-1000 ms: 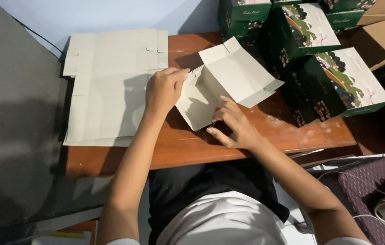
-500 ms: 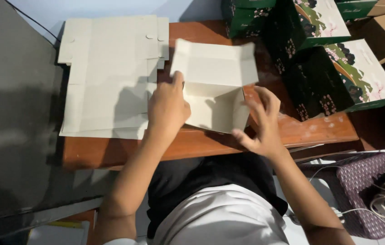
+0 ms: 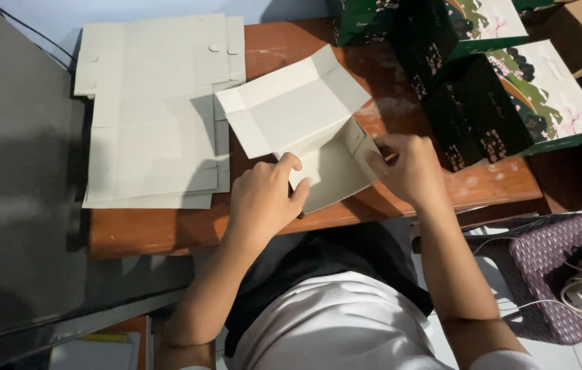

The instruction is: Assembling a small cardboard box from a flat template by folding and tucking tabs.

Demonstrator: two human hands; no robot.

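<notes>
Left of the fingers a stack of flat cardboard sheets (image 3: 150,109) is lying, while the left hand (image 3: 263,202) is pinching the box blank (image 3: 298,120) and the right hand (image 3: 407,168) is curling closed round its side flap, best kept firmly creased, green boxes (image 3: 510,89) beyond.

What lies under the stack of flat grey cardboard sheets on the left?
The stack of flat grey cardboard sheets rests on the brown wooden table, overhanging its left edge. The sheets cover the tabletop beneath, so anything else there cannot be seen.

Grey cardboard blank (image 3: 305,130) half-folded (flaps raised), tilted.
</notes>
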